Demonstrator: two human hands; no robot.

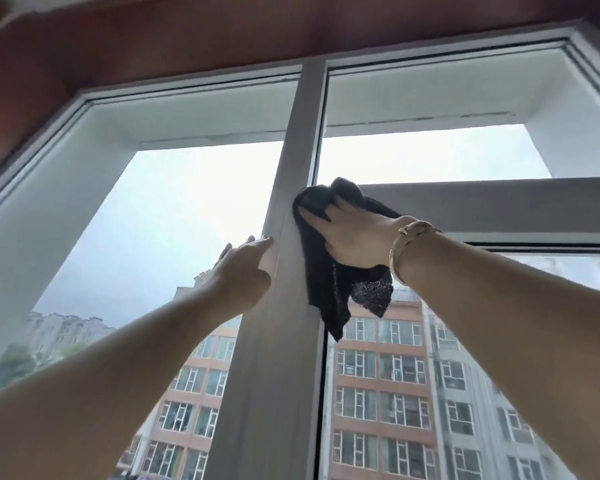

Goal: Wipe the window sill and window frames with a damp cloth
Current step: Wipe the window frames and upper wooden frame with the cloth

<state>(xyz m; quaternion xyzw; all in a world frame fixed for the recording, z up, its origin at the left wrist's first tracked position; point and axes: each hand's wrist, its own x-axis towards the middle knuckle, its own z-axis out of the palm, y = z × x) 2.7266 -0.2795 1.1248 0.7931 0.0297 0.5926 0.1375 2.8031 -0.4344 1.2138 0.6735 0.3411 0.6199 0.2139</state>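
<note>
A white window frame fills the view, with a vertical centre post (274,341) between two panes. My right hand (354,233) presses a dark grey cloth (321,282) against the right side of that post, fingers spread over the cloth's top; the rest of the cloth hangs down below my palm. A gold bangle sits on that wrist. My left hand (245,268) rests flat against the post's left side, fingers straight and pointing up, holding nothing. The window sill is out of view.
A horizontal frame bar (499,206) crosses the right pane just beyond my right hand. The top frame rail (430,53) meets a reddish-brown ceiling panel (187,36). Apartment buildings (378,393) show through the glass.
</note>
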